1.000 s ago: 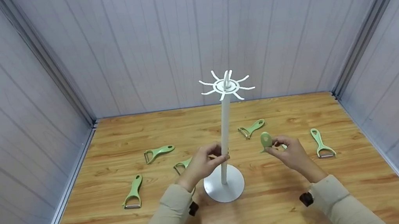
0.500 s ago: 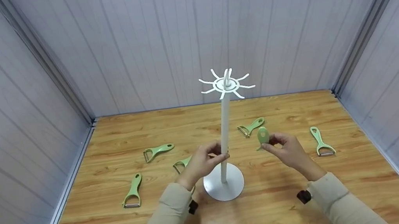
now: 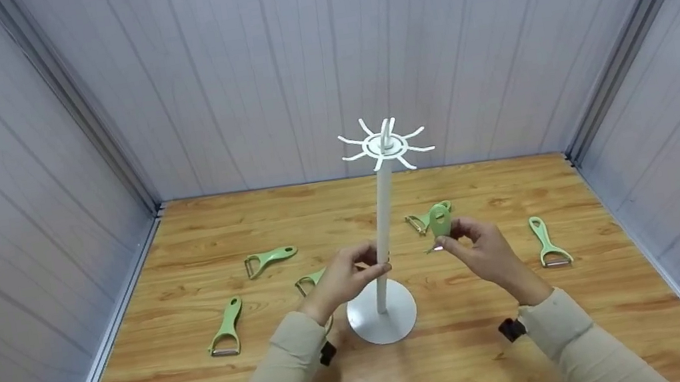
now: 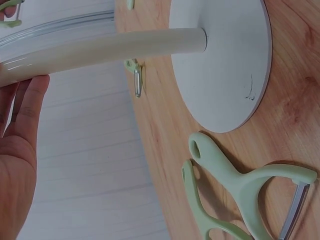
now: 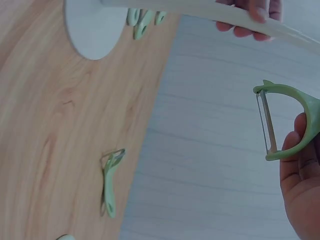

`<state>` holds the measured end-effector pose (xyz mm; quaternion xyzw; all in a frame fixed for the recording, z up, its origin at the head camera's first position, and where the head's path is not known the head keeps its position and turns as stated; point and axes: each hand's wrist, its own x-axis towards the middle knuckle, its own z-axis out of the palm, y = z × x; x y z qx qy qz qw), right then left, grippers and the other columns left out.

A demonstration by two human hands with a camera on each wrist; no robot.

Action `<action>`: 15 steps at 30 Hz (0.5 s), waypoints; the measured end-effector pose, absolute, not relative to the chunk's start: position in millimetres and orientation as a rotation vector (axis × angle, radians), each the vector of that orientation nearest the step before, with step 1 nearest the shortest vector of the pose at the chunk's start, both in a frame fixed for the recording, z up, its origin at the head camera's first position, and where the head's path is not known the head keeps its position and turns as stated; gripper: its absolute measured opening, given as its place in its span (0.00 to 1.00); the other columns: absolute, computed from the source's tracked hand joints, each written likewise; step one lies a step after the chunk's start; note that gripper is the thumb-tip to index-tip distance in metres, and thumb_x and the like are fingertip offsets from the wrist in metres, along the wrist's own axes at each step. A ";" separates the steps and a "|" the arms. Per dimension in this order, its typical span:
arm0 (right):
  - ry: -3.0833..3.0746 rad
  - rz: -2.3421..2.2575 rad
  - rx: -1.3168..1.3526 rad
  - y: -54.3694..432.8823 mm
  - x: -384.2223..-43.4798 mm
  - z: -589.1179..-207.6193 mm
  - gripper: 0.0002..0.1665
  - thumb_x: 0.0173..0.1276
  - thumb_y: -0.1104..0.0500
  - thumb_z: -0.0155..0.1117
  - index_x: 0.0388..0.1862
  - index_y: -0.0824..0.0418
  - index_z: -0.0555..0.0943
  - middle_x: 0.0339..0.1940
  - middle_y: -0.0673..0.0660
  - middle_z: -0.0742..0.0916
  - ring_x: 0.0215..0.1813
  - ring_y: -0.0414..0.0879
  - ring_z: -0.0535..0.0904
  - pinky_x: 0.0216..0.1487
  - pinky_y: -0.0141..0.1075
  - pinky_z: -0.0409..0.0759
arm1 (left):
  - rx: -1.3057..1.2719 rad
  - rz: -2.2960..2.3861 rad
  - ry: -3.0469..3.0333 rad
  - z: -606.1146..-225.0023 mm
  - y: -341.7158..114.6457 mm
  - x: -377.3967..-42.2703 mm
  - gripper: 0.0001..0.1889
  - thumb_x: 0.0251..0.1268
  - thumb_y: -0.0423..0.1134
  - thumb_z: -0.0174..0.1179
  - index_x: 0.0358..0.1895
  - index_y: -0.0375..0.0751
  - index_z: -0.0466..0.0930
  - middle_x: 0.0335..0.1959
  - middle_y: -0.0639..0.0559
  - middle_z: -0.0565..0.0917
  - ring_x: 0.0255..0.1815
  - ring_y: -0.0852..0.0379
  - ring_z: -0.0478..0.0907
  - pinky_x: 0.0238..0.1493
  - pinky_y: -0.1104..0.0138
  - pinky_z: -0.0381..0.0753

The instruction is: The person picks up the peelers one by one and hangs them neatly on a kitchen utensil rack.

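A white stand has a round base, an upright pole and a ring of several hooks at its top. My left hand grips the pole at its lower half, thumb in front and fingers behind. To the right of the pole, my right hand pinches a green peeler above the table, its holed handle end up. In the right wrist view the blade end of this held peeler points toward the pole. The hooks carry nothing.
More green peelers lie on the wooden table: one at far right, one behind the held peeler, and two at left. Another peeler is partly hidden by the left hand. Panel walls enclose the table.
My right hand has moved the peeler left and slightly away from me, so it now overlaps the peeler lying behind it. The left hand and the stand have stayed put.
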<state>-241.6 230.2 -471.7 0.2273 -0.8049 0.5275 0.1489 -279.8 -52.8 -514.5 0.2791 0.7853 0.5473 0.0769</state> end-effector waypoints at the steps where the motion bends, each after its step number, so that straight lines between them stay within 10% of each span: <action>1: -2.305 1.513 0.668 228.8 -241.2 -469.4 0.03 0.74 0.74 0.69 0.43 0.71 0.87 0.37 0.56 0.90 0.41 0.36 0.82 0.46 0.28 0.80 | 0.842 1.639 2.355 -514.3 -52.4 -279.9 0.10 0.78 0.39 0.68 0.55 0.42 0.87 0.46 0.48 0.90 0.48 0.58 0.84 0.54 0.58 0.89; 15: -2.247 1.546 0.759 211.2 -230.0 -438.3 0.04 0.75 0.76 0.65 0.46 0.74 0.85 0.40 0.62 0.89 0.43 0.36 0.84 0.49 0.27 0.83 | 0.867 1.643 2.358 -515.2 -52.3 -280.1 0.09 0.79 0.40 0.68 0.53 0.40 0.86 0.46 0.48 0.90 0.49 0.57 0.85 0.54 0.58 0.90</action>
